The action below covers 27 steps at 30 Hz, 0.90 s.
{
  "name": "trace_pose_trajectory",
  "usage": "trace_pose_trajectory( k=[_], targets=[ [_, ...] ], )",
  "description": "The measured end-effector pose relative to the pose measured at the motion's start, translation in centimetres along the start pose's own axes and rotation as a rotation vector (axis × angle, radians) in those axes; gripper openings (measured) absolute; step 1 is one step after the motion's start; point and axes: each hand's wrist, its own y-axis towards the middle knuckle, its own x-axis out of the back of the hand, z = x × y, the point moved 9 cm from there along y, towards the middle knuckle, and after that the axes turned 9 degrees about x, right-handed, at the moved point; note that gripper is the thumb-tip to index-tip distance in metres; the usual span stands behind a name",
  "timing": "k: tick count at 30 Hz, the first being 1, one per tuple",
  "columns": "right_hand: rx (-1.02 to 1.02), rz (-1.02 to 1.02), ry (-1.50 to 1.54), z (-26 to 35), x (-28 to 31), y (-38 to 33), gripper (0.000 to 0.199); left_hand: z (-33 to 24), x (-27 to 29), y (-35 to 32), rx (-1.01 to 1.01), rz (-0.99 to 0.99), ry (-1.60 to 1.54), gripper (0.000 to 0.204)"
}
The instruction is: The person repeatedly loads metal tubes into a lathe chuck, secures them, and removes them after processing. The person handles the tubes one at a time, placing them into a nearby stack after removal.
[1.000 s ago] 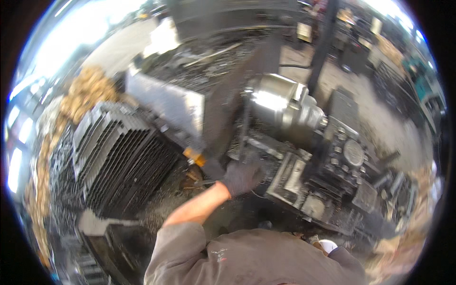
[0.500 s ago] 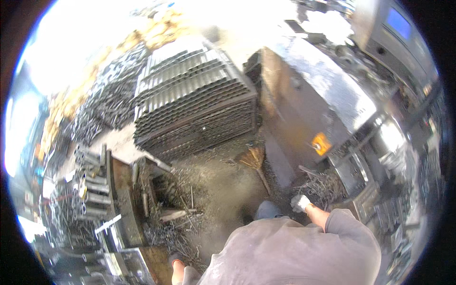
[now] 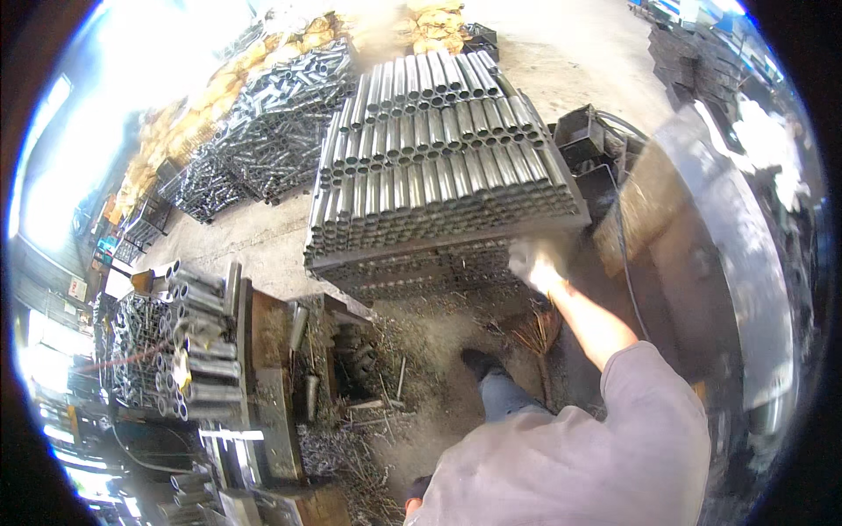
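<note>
My right hand [image 3: 535, 266], in a pale glove, reaches out at the near right corner of a large stack of short metal tubes [image 3: 417, 188]. Motion smears its fingers, so I cannot make out their shape or whether they touch the stack. Low in the picture, beside my body, hangs my left hand [image 3: 418, 489], in a dark glove with a reddish cuff. Only a small part of it shows and its fingers are hidden. The tubes lie side by side in layers on a dark metal frame [image 3: 447, 241].
A broom [image 3: 537, 331] leans below my right forearm. My shoe [image 3: 482, 363] stands on a floor strewn with metal shavings [image 3: 351, 465]. More tubes [image 3: 202, 342] lie on a bench at left. Heaps of short pipes [image 3: 272, 131] lie beyond. A large metal housing [image 3: 745, 254] borders the right.
My right arm has stretched forward from low beside the machine to the tube stack. My view has turned right, and the stack appears closer. A leg has stepped forward.
</note>
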Motion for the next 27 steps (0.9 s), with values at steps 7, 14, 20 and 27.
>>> trace_pose_trajectory(
  k=[7,14,20,27],
  targets=[
    [-0.301,-0.165,-0.039,-9.9,3.1,31.6,0.064,-5.5,18.6,2.2,-0.015,-0.305,-0.656,0.04],
    [-0.375,-0.038,-0.432,-14.7,1.5,52.7,0.084,-9.9,26.8,0.0,0.135,-0.358,-0.805,0.038],
    [-0.332,0.114,-0.539,-18.4,-1.4,57.7,0.058,-9.8,24.5,-2.9,0.305,-0.265,-0.714,0.041],
    [-0.099,-0.126,-0.266,-19.7,1.0,55.2,0.068,-10.3,23.2,1.0,0.234,-0.229,-0.787,0.044]
  ],
)
